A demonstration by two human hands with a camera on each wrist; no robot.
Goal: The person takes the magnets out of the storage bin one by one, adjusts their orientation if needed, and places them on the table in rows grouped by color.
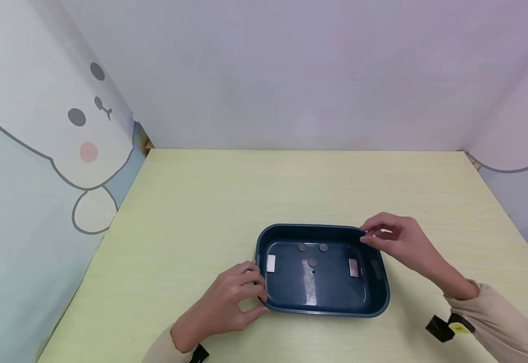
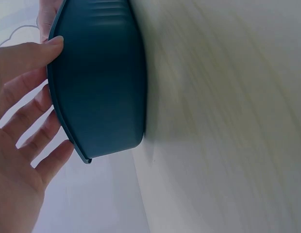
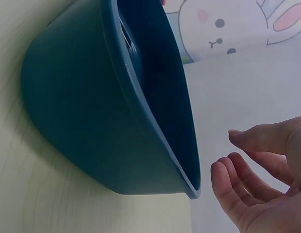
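Note:
A dark blue plastic basin (image 1: 286, 297) with rounded corners sits on the table. My left hand (image 1: 234, 297) holds its left rim; in the left wrist view the thumb (image 2: 54, 43) overlaps the rim and the other fingertips pass behind it. By the far right corner is my right hand (image 1: 397, 239), thumb and fingers bent toward each other. The right wrist view shows that right hand (image 3: 262, 170) apart from the basin (image 3: 92, 97), with nothing held. On the basin's floor lie three small grey discs, one of them a disc (image 1: 312, 262) nearest the middle. Silvery rectangles (image 1: 270, 263) show at both ends.
The pale wood-grain table (image 1: 191, 201) extends around the basin on all sides. A plain whitish wall (image 1: 300, 91) rises at its far edge. Side panels carry cartoon drawings, such as the animal face (image 1: 86, 126) on the left.

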